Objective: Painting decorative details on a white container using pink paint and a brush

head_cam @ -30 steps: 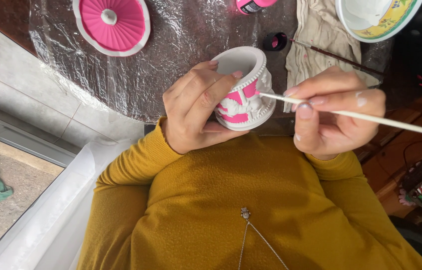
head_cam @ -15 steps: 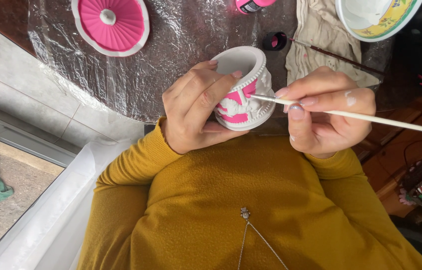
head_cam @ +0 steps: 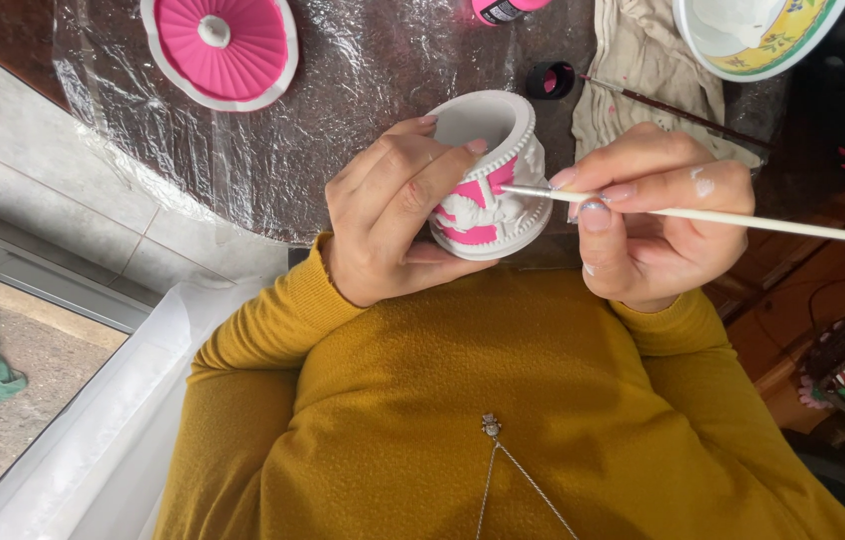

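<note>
Brush tip, shifted closer — right hand (head_cam: 658,215) pinches paintbrush (head_cam: 693,213); left hand (head_cam: 393,215) cups white-pink pot (head_cam: 493,200). Best: light strokes, pot steady.

Pot (head_cam: 491,180) sits between both hands, lid (head_cam: 221,47) beyond on table (head_cam: 363,60).

Just one view here, a head-worn cam looking pretty much straight down the wearer's own chest. It's close in: the left hand (head_cam: 393,215) and right hand (head_cam: 653,215) fill the middle, the tabletop (head_cam: 363,60) edge runs along the top, and the floor shows bottom left.
</note>
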